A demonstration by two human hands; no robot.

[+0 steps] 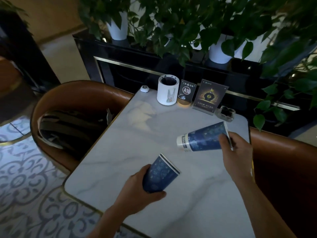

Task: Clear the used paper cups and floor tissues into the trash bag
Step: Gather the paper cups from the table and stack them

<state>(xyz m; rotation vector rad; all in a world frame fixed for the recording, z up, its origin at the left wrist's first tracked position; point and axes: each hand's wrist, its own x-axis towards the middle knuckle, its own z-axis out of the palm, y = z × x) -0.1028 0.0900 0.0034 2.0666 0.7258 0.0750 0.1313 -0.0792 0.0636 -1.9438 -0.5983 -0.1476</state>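
Two dark blue paper cups are held over a white marble table [137, 138]. My left hand [137, 191] grips one blue cup [159, 176] around its lower body, its rim tilted up to the right. My right hand [236, 152] holds the other cup [204, 138] by its rim, lying sideways with its base pointing left; it looks like stacked cups, with a white cup base sticking out at the left end. A black bag [72, 127] lies on the seat of the brown chair at the left. No floor tissues are visible.
At the table's far edge stand a white holder with a rabbit picture [167, 93], an A10 table sign [186, 93], a dark menu stand [208, 98], a glass ashtray [225, 113] and a small call button [145, 88]. Brown leather chairs [283, 160] flank the table. Potted plants line a black ledge behind.
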